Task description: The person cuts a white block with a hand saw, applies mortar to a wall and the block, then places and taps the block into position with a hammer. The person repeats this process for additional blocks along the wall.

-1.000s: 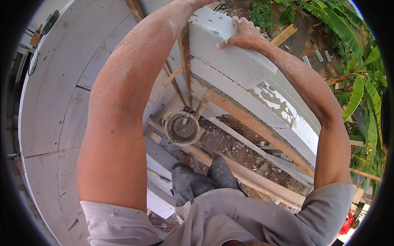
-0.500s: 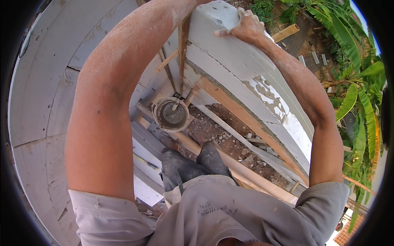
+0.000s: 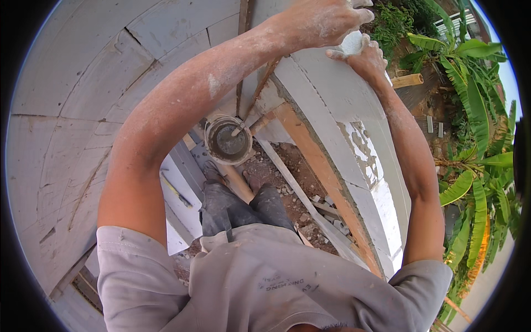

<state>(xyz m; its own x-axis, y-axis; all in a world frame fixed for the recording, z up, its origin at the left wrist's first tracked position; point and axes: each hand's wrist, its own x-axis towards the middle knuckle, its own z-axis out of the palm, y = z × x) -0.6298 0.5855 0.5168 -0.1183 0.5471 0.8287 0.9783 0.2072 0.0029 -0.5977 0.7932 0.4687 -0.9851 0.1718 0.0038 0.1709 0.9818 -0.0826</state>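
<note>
Both my forearms, dusted with pale powder, reach up to the top of a light grey block wall (image 3: 315, 94). My left hand (image 3: 326, 22) lies over a pale block (image 3: 351, 43) at the wall's top, its bent fingers partly cut off by the frame's upper edge. Just right of it, my right hand (image 3: 366, 58) grips the same block, thumb on the near side and fingers curled over the far side. Most of the block is hidden behind my hands. Below, a bucket (image 3: 207, 145) holds wet grey mortar (image 3: 232, 144), with a handle sticking out.
Pale block walling (image 3: 94, 83) curves along my left. An upright timber (image 3: 241, 83) stands in the corner. Wooden planks (image 3: 310, 149) run along the wall's foot above rubble (image 3: 298, 166). A yellow-marked tool (image 3: 177, 189) lies at left. Beyond the wall grow banana plants (image 3: 470, 94) near a pole (image 3: 406, 81).
My view has swung left, so the wall and plants stand differently. My left hand has come into view from the top edge, close to my right hand, which stays on the block.
</note>
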